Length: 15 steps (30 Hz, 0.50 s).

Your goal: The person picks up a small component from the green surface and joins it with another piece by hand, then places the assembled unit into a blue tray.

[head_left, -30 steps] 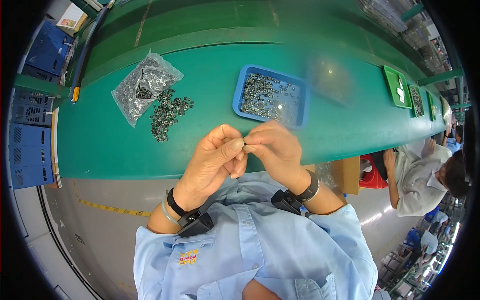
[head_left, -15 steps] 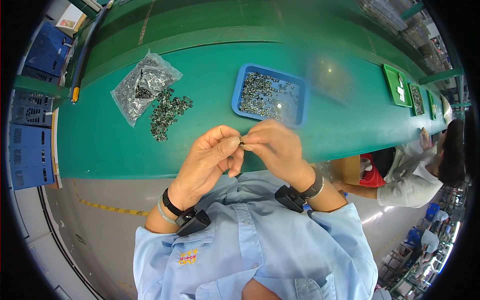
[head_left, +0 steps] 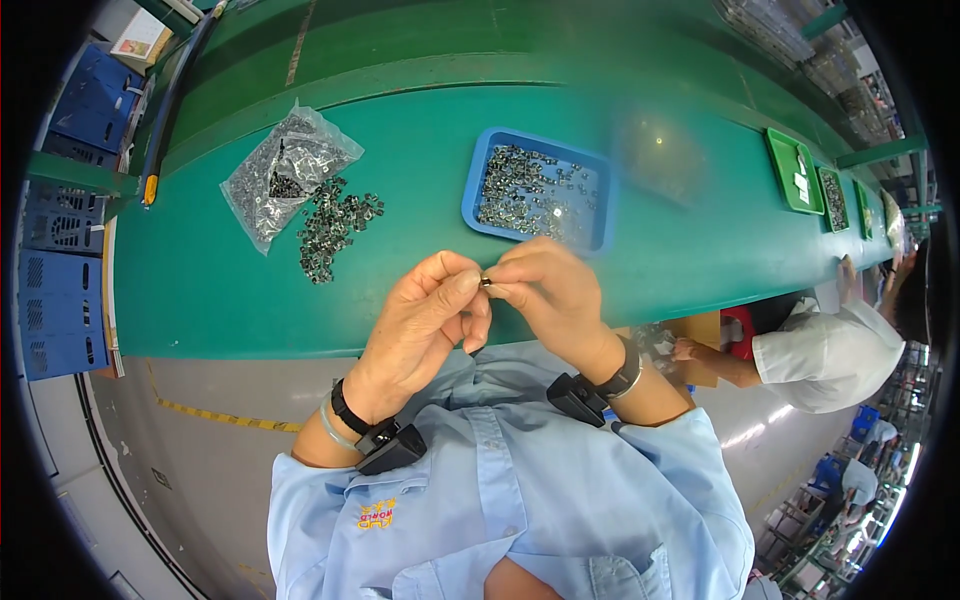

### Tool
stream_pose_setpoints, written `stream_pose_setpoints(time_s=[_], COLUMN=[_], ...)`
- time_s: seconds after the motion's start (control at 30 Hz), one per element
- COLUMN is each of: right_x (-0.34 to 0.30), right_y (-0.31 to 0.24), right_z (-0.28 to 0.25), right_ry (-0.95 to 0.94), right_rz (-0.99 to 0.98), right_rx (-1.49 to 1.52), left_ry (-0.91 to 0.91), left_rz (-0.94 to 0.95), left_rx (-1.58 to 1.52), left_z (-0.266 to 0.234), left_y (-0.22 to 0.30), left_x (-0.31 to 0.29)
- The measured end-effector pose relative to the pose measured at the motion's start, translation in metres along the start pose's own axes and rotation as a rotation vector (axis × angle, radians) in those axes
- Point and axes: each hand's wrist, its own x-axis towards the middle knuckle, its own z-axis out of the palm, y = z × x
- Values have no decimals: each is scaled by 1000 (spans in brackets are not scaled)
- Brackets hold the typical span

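A green worktable [head_left: 420, 180] is spanning the work area and bearing every item noted below. A blue tray [head_left: 475, 180], taken as the landmark, is holding many scattered small shiny pieces. A clear plastic bag [head_left: 265, 190] is lying well to the tray's left, its visible contents including similar pieces. The left hand [head_left: 425, 310] is sitting nearer the wearer than the tray, thumb and forefinger closing to a pinch, the others curling loosely. The right hand [head_left: 555, 290] is meeting it just below the tray's near edge, thumb and forefinger likewise pinching. A loose pile [head_left: 335, 230] of pieces is resting between bag and tray. One small dark part [head_left: 486, 282] is showing between both hands' fingertips, below the tray's near-left corner; its detail is escaping view. In judgement, it is appearing light, stiff and possibly slippery; fragility is remaining undetermined. Opposite edges are offering the soundest fingertip hold.
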Motion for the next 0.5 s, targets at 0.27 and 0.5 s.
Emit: stream_pose_setpoints(time_s=[0.27, 0.5], right_x=[-3, -3], right_y=[3, 3], right_z=[3, 3], right_ry=[49, 35], right_rz=[57, 68], right_rx=[104, 121], left_ry=[-4, 22], left_rz=[-9, -6], left_rx=[-51, -22], left_z=[1, 2], left_y=[0, 1], left_x=[1, 0])
